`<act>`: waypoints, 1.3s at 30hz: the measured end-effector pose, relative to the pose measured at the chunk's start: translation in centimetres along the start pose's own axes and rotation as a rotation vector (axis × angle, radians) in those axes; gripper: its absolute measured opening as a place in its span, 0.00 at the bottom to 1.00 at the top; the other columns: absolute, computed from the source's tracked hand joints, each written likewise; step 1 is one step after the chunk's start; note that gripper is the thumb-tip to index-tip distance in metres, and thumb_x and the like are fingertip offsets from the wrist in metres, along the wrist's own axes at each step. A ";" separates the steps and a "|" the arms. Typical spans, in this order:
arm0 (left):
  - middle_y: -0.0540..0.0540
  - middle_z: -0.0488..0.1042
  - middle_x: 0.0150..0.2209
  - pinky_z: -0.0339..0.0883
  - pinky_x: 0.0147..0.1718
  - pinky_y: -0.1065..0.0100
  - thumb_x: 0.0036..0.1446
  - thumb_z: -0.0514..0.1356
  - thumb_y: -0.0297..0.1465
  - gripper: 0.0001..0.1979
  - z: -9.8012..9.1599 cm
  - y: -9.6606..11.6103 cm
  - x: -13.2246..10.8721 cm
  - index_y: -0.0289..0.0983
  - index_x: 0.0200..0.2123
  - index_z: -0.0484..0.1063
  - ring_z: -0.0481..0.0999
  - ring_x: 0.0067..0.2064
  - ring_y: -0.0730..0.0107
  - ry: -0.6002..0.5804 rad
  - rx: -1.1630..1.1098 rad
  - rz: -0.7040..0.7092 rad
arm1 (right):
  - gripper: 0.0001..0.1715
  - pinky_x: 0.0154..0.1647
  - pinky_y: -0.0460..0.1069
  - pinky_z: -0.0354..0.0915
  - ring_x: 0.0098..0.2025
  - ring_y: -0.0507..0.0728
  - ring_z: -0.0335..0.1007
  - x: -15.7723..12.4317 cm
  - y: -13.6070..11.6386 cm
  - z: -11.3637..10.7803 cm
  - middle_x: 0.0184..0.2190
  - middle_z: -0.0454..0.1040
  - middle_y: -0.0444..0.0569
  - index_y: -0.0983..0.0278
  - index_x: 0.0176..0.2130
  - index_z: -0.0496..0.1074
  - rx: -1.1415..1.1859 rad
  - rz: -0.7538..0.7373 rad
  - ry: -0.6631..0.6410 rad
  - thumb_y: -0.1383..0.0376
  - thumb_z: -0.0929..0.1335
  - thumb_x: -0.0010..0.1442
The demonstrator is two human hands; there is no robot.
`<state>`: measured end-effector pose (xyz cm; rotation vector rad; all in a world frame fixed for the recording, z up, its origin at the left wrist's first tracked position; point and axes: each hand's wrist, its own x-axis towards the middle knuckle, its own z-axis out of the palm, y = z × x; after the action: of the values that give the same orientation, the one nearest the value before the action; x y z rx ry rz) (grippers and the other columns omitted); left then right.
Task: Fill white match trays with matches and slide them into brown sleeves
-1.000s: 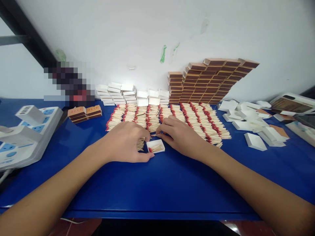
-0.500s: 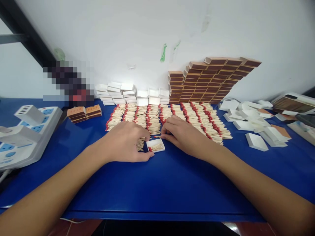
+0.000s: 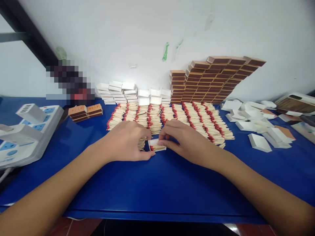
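Note:
A small white matchbox tray (image 3: 161, 149) lies on the blue table with several red-headed matches (image 3: 155, 147) in it. My left hand (image 3: 131, 141) curves around the tray's left end, thumb at the front edge and fingers at the back, steadying it. Over the tray's right part, my right hand (image 3: 174, 136) has thumb and index finger pinched together on a match, which the fingertips mostly hide. Just behind both hands, long rows of loose matches (image 3: 197, 119) with red heads cover the table, and part of them is hidden by the hands.
White empty trays (image 3: 118, 93) are stacked along the wall beside a tall stack of brown matchboxes (image 3: 206, 83). More white trays (image 3: 261, 142) lie scattered at right. Closed matchboxes (image 3: 86, 111) and a power strip (image 3: 46, 131) with plugs are at left.
My right hand has moved slightly left and down, bringing the pinched match from behind the tray to inside it. My left hand stays at the tray.

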<state>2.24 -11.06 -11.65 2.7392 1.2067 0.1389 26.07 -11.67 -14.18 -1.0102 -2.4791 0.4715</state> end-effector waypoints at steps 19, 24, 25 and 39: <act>0.48 0.84 0.36 0.64 0.36 0.62 0.56 0.67 0.46 0.17 0.1 0.1 0.0 0.40 0.40 0.82 0.82 0.39 0.59 0.001 -0.010 0.007 | 0.07 0.43 0.53 0.63 0.43 0.60 0.67 1.3 2.4 1.4 0.37 0.72 0.51 0.63 0.40 0.76 -0.128 0.002 0.077 0.67 0.67 0.72; 0.48 0.84 0.37 0.64 0.36 0.63 0.56 0.67 0.45 0.16 -0.1 0.0 0.0 0.40 0.40 0.82 0.82 0.38 0.60 -0.004 -0.016 -0.001 | 0.06 0.43 0.53 0.65 0.43 0.60 0.69 1.3 2.4 1.4 0.38 0.73 0.51 0.62 0.38 0.72 -0.134 0.009 0.062 0.69 0.67 0.71; 0.49 0.84 0.37 0.64 0.36 0.63 0.56 0.67 0.45 0.16 -0.2 -0.1 0.0 0.40 0.40 0.82 0.82 0.38 0.60 -0.005 -0.022 -0.002 | 0.06 0.44 0.53 0.65 0.43 0.60 0.69 1.3 2.4 1.3 0.38 0.73 0.51 0.63 0.38 0.71 -0.148 0.016 0.051 0.69 0.67 0.71; 0.48 0.81 0.32 0.59 0.32 0.64 0.57 0.65 0.46 0.16 -0.2 0.0 0.1 0.39 0.35 0.79 0.80 0.36 0.60 -0.021 0.020 -0.031 | 0.07 0.41 0.53 0.65 0.42 0.60 0.70 -0.1 -0.7 0.1 0.41 0.73 0.54 0.64 0.39 0.71 -0.203 -0.078 -0.044 0.69 0.66 0.73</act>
<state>2.33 -10.95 -11.48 2.7304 1.2511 0.0951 25.71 -12.20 -13.94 -0.9831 -2.6356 0.2235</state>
